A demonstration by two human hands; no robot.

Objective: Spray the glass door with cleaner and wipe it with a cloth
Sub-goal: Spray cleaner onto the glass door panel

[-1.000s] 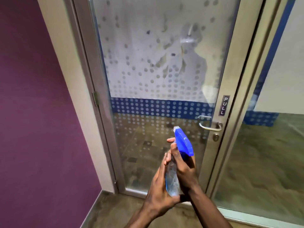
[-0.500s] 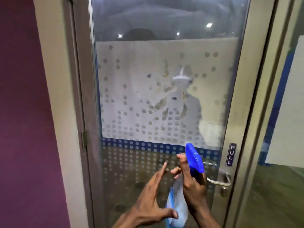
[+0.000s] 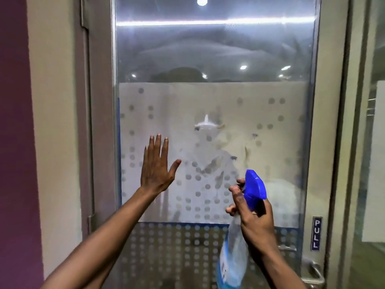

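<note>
The glass door (image 3: pixel 212 59) fills the middle of the view, clear at the top and covered lower down by a frosted white panel (image 3: pixel 179 109) with grey dots, then a blue dotted band (image 3: pixel 166 225) beneath it. Ceiling lights and a faint figure of the person are mirrored in the pane.

The left hand (image 3: pixel 155 166) is raised in front of the frosted panel near the door's left edge, its grip spread wide, fingers straight and pointing up, the thumb angled out to the right; it holds nothing. Whether the palm touches the glass cannot be told.

The right hand (image 3: pixel 253 217) is lower and to the right, its grip wrapped around the neck of a spray bottle (image 3: pixel 234 259). The bottle's blue trigger head (image 3: pixel 255 189) points at the glass, with the fingers curled in front of it. The clear body, with a blue label, hangs below the hand toward the bottom edge.

On the door's right frame a small sign reading PULL (image 3: pixel 316 233) sits above a metal handle (image 3: pixel 315 275). A purple wall (image 3: pixel 14 142) lies at the far left.
</note>
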